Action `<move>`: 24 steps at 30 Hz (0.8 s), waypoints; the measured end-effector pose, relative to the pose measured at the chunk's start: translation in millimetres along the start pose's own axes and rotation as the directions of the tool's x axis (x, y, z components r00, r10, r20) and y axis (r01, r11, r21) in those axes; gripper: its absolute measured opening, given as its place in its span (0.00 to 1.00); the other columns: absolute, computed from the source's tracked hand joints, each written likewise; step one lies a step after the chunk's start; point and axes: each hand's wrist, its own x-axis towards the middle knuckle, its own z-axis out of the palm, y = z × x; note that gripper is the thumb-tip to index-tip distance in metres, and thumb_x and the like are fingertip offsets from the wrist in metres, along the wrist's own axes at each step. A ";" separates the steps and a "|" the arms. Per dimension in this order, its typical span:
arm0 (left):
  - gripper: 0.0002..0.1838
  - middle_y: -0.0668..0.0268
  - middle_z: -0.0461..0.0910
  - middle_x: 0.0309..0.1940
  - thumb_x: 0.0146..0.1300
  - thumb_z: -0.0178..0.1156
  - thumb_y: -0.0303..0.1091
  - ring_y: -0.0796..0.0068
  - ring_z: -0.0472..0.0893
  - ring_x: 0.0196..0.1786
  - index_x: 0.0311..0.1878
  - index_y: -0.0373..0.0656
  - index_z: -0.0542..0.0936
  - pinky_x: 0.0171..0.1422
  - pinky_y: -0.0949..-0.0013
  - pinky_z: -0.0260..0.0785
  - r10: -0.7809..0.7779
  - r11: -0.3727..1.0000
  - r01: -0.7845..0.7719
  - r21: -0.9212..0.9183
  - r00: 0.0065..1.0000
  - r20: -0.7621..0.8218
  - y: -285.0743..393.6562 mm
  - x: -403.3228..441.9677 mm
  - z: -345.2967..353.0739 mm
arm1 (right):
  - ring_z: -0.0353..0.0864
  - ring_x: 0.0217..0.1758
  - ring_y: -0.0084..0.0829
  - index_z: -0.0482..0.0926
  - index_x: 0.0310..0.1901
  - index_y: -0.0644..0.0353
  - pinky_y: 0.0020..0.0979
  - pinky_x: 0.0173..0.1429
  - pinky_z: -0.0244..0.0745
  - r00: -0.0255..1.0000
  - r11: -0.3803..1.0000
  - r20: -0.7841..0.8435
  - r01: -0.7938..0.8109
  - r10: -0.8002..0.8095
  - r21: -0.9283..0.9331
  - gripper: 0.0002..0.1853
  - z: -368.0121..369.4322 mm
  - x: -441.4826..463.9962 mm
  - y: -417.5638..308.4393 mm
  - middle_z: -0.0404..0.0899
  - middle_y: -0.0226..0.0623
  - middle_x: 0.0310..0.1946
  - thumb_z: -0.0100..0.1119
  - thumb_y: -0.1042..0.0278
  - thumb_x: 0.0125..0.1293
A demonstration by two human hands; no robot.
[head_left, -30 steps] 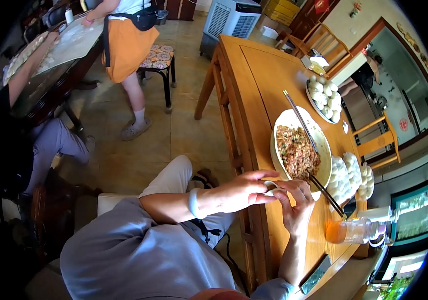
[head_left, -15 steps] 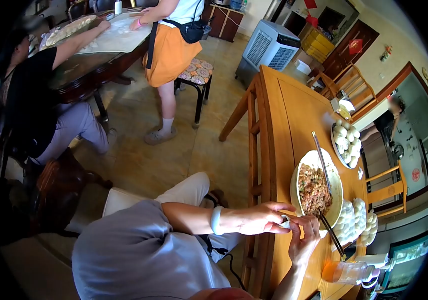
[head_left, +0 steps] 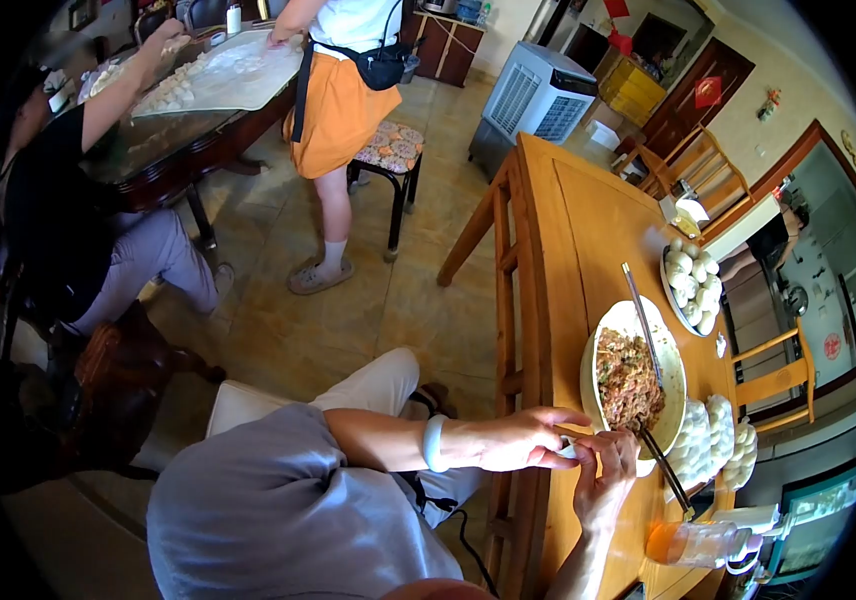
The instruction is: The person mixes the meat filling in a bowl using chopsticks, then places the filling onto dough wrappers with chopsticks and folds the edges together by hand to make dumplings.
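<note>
Both hands on one small white dough piece (head_left: 569, 450); it's up in the air above the table (head_left: 588, 270), at about the long edge on the person's side, just beside the bowl (head_left: 677, 395). Left hand (head_left: 520, 443): thumb and fingers narrow, pinching the piece from one side. Right hand (head_left: 606, 468): fingers bunched, tips on the other side of it, nearly meeting the left's. Most of the piece is covered, so can't tell if its rim is closed or if anything is inside.

Doing it well, my read: short light pinches, thumb against forefinger, moving along the rim bit by bit; left cradles and turns, right presses. Even pressure, since soft dough likely tears or thins if squeezed hard. Tips best kept dry and free of the minced mix (head_left: 628, 375) in the bowl; a greasy rim probably won't stick. Holding it close to the bowl makes sense, any drips land near it.

Watch the lower chopstick (head_left: 666, 472): it slants out over the bowl's rim near the right hand's knuckles, easy to knock. Upper chopstick (head_left: 642, 318) points toward the table's far end, out of the way. Bagged white pieces (head_left: 690, 445) lie beyond the bowl, toward the opposite long edge, well apart from the fingers.
</note>
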 end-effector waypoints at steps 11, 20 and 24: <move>0.27 0.47 0.63 0.60 0.60 0.44 0.18 0.56 0.67 0.62 0.63 0.31 0.55 0.70 0.58 0.58 0.037 0.999 -0.037 -0.005 0.999 -0.010 14.1 -6.4 9.7 | 0.74 0.37 0.36 0.82 0.33 0.56 0.37 0.48 0.66 0.993 0.990 -0.041 -0.103 0.108 0.098 0.08 -7.2 -3.3 15.6 0.76 0.33 0.29 0.65 0.73 0.49; 0.27 0.47 0.63 0.59 0.59 0.43 0.18 0.57 0.67 0.62 0.64 0.31 0.54 0.70 0.57 0.57 0.023 1.000 -0.023 0.015 0.999 -0.025 14.9 -5.2 11.7 | 0.74 0.41 0.37 0.82 0.35 0.57 0.42 0.57 0.64 0.997 0.996 -0.012 -0.071 0.072 0.062 0.10 -8.4 -3.4 20.2 0.77 0.35 0.31 0.66 0.72 0.48; 0.27 0.49 0.65 0.58 0.59 0.44 0.18 0.59 0.69 0.61 0.63 0.33 0.56 0.69 0.58 0.58 0.011 1.000 -0.011 0.025 1.000 -0.013 13.1 -5.3 10.4 | 0.74 0.42 0.35 0.82 0.36 0.55 0.43 0.58 0.63 0.996 0.991 0.027 -0.083 0.080 0.103 0.10 -9.3 -1.7 12.1 0.77 0.34 0.32 0.66 0.72 0.48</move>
